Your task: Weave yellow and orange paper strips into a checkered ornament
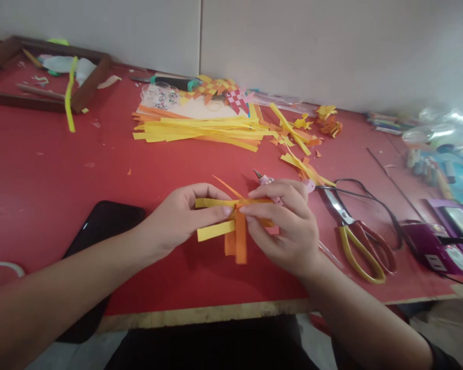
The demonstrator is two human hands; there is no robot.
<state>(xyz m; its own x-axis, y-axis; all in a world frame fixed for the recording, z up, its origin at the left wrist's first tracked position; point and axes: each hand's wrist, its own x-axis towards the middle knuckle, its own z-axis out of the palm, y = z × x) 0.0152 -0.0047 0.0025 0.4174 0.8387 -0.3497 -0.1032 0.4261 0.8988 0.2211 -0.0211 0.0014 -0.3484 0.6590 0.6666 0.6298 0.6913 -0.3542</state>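
Note:
Between both hands, above the near part of the red table, are interlaced yellow and orange paper strips (241,236). My left hand (193,210) is closed on them from the left, thumb in front and fingers behind. A yellow strip end (216,231) sticks out to the left below that thumb. My right hand (287,221) pinches the strips near the crossing with thumb and fingertips. Orange ends hang down from the crossing, and a thin orange tip points up and back. The fingers hide part of the weave.
Loose yellow and orange strips (200,128) lie farther back, near woven paper fish (237,98). Scissors (357,236) and a purple device (435,246) with a cord are at right. A black phone (100,231) lies under my left forearm. A wooden frame (88,85) stands back left.

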